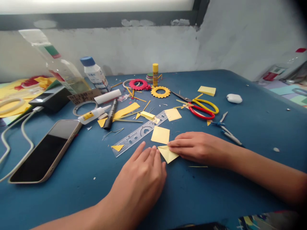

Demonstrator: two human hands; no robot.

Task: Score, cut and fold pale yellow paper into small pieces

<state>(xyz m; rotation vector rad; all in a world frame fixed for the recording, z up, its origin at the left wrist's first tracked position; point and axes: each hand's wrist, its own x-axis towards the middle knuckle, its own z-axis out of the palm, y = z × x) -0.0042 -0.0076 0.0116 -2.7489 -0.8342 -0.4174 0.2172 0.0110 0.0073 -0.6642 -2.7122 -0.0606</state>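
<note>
A small folded piece of pale yellow paper [167, 155] lies on the blue table, creases running across it. My right hand [199, 147] is on its right side, fingers together on the upper right edge; its thumb is hidden. My left hand [144, 172] lies palm down just left of the paper, fingers stretched out, fingertips near its left corner. Directly above is a yellow paper square [160, 134]. Farther up, another stack of yellow squares [173, 114] touches the end of a clear ruler [139, 133]. A small yellow triangle [117, 148] sits on the ruler's near end.
Red-and-yellow-handled scissors [201, 108] lie right of centre, beside a blue-jointed compass-like tool [219, 124]. A phone [45, 153], a glue bottle [94, 115] and a black marker [111, 115] are at left. Behind stand a glue stick [155, 75] and a yellow toothed paper ring [154, 91].
</note>
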